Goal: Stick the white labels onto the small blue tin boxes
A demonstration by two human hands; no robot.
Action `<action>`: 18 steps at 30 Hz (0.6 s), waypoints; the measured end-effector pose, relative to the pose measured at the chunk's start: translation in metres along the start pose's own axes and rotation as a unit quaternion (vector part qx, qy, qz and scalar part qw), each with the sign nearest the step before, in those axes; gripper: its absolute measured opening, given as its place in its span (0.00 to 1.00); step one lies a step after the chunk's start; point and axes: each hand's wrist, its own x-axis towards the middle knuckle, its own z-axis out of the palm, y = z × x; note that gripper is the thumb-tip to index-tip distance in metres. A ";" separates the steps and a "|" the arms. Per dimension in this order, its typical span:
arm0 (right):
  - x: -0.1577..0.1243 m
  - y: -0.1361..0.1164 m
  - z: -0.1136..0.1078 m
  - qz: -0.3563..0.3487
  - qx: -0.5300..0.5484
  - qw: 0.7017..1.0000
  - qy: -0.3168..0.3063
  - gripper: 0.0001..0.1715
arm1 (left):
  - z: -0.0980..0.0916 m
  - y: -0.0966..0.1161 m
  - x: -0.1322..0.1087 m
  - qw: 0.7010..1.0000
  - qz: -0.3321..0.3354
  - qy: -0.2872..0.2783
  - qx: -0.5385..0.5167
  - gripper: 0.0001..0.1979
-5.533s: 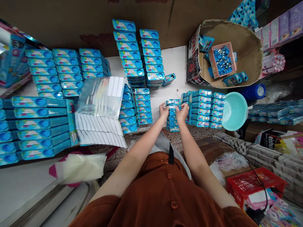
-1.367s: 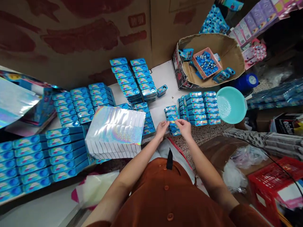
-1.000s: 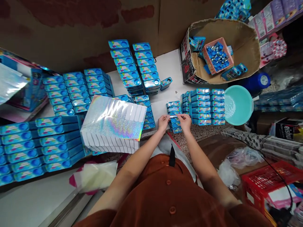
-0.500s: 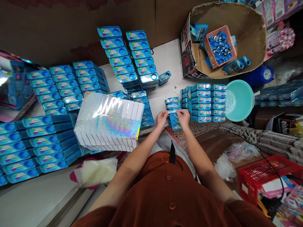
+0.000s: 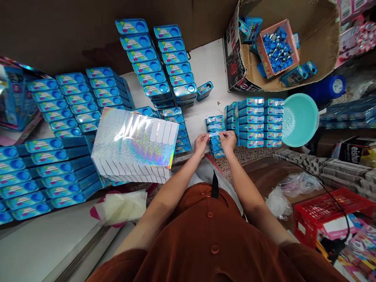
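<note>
Between my two hands a thin shiny sticker lies stretched across the top of one blue box in a short row. My left hand pinches its left end with closed fingers. At its right end my right hand is closed in a pinch as well. The small blue boxes in this row have printed tops, some with round recesses. Left of my hands, a stack of silvery holographic sticker sheets rests on more boxes, its top sheet showing white strips where stickers are gone.
Rows of blue boxes stand at the back and left, others right of my hands. A torn carton holds a pink box of blue caps. A turquoise basin with white pellets and a red crate are right.
Both hands stay at the same row, still pinching the sticker over the box. The view has shifted slightly, with little other movement.
</note>
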 end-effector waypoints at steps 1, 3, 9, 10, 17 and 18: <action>0.000 0.000 0.000 0.002 -0.001 1.000 -0.002 0.10 | 0.000 0.000 0.000 1.000 -0.002 0.000 -0.001 0.08; 0.000 -0.001 0.000 0.005 -0.008 1.000 -0.001 0.10 | 0.000 -0.001 0.001 1.000 -0.005 0.000 -0.004 0.09; -0.004 -0.005 0.002 -0.019 -0.032 0.999 0.007 0.08 | 0.007 -0.003 0.002 0.999 -0.021 0.019 -0.021 0.11; -0.005 -0.005 0.002 -0.022 -0.031 0.999 0.013 0.07 | 0.008 -0.004 0.002 0.999 -0.025 0.025 -0.025 0.11; -0.001 -0.003 0.000 -0.009 -0.006 1.000 0.030 0.14 | 0.018 -0.004 -0.004 0.994 -0.070 0.053 -0.067 0.13; -0.001 -0.003 0.001 -0.012 -0.001 1.000 0.028 0.13 | 0.019 -0.003 -0.005 0.992 -0.082 0.052 -0.080 0.14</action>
